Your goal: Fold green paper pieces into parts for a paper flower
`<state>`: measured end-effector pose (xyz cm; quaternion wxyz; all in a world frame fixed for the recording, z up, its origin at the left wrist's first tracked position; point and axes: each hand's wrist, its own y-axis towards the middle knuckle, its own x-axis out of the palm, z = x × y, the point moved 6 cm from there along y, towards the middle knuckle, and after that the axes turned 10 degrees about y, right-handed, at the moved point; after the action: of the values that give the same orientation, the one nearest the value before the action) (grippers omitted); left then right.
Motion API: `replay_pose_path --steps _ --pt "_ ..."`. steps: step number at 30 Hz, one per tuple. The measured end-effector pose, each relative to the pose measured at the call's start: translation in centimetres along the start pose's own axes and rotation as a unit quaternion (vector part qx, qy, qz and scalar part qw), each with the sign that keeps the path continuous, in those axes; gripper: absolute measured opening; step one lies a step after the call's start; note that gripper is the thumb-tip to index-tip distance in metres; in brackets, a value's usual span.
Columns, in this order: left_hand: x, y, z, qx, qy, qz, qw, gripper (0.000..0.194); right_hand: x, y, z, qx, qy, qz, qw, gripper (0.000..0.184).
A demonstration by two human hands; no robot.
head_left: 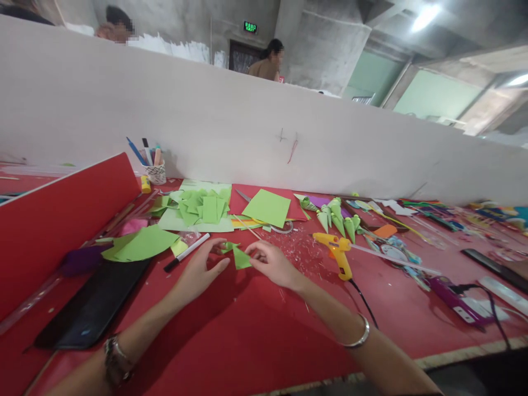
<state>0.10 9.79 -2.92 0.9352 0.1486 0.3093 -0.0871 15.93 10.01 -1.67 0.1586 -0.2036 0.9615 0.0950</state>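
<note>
Both my hands meet over the red table (247,330) on a small folded piece of green paper (239,257). My left hand (202,269) pinches its left end, thumb stretched below. My right hand (272,263) pinches the right side with its fingertips. A black-capped white marker (186,252) lies just left of my left hand. A yellow glue gun (336,252) rests to the right of my right hand, its black cord trailing toward me.
A pile of folded green pieces (202,206), a green square sheet (267,208), several green paper cones (338,217), a pen cup (155,171) and a red divider board (61,220) surround the spot. A black tablet (94,308) lies at left. Two people stand beyond the white partition.
</note>
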Motion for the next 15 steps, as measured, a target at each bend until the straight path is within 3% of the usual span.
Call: replay_pose_path --steps 2,5,9,11,15 --pt "-0.4 0.2 -0.5 -0.011 0.023 0.014 1.0 0.029 -0.7 0.1 0.6 0.023 0.02 0.004 1.0 0.02" --pt "-0.6 0.3 -0.7 0.008 0.056 0.017 0.998 0.027 -0.8 0.1 1.1 0.037 0.01 -0.039 0.999 0.017" --pt "-0.4 0.3 0.0 0.068 0.11 -0.002 0.992 0.025 -0.3 0.1 0.6 -0.045 -0.101 -0.091 0.99 0.013" --pt "-0.5 0.2 0.4 0.085 0.135 0.0 0.987 0.025 -0.5 0.6 0.4 -0.066 -0.144 -0.076 0.984 0.015" --pt "0.0 -0.1 1.0 0.11 0.178 -0.009 0.978 0.024 -1.7 1.9 0.8 -0.037 -0.224 -0.024 0.974 0.019"
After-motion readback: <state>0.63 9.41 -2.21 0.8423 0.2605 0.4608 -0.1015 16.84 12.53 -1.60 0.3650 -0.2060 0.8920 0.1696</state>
